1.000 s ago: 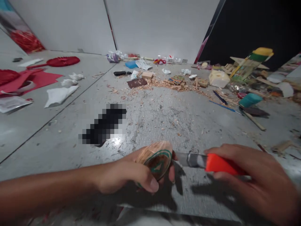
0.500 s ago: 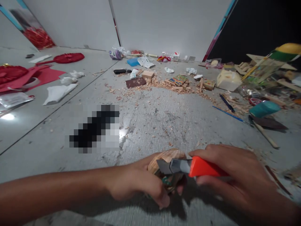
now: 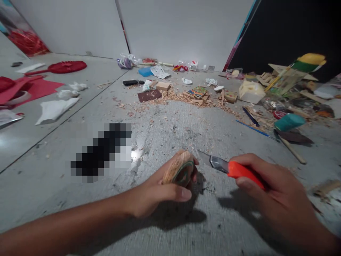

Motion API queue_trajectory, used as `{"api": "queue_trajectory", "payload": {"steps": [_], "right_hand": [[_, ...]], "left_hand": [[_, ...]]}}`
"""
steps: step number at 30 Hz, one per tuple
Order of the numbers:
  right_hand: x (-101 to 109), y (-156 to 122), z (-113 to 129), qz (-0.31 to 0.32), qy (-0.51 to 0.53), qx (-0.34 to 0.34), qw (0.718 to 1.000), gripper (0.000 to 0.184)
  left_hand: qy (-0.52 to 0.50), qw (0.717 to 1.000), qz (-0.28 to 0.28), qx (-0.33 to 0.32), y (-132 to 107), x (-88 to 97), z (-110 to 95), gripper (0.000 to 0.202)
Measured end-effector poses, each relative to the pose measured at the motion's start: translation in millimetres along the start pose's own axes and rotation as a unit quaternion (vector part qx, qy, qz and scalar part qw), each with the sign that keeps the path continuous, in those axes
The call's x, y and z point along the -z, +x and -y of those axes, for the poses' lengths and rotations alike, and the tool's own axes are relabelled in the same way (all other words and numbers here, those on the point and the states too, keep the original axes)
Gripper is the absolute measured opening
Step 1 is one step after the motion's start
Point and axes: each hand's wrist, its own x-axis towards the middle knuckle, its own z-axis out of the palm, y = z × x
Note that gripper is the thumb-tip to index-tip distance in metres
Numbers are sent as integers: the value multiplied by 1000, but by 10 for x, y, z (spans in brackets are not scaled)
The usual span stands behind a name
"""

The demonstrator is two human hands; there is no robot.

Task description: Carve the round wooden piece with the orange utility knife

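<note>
My left hand is closed around a rounded wooden carving, its rim cut in facets and its face painted green and brown. The thumb presses along the near edge, and the fingers curl behind it, partly hidden. In my right hand is a utility knife with an orange handle and a grey metal collar. Its blade is out and points left toward the carving, with a gap between the tip and the wood. Both hands are above the grey floor.
Wood shavings spread in an arc ahead, among wooden blocks and crumpled tissues. At right lie a teal object, a blue thin tool and a white container. Red cloth items lie at left. A blurred dark patch covers part of the floor.
The knife has moved off the carving to the right, leaving a gap. My left hand has raised and turned the carving, so its painted face shows more. The view has shifted slightly.
</note>
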Motion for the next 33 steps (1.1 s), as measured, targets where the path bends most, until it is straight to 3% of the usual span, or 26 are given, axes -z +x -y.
{"api": "queue_trajectory", "payload": {"steps": [6, 15, 22, 27, 33], "right_hand": [[-184, -93, 57, 95, 48, 28, 994, 42], [-318, -255, -6, 100, 40, 40, 993, 59], [-373, -338, -7, 137, 74, 10, 988, 59], [-351, -269, 99, 134, 57, 26, 989, 58], [-321, -265, 167, 110, 8, 42, 993, 56]], "left_hand": [[40, 999, -3, 2, -2, 20, 119, 70], [114, 993, 12, -32, 3, -67, 156, 47], [134, 991, -4, -30, 16, -139, 184, 54], [180, 983, -23, -34, -22, -187, 152, 43], [171, 984, -27, -27, -11, -175, 197, 57]]}}
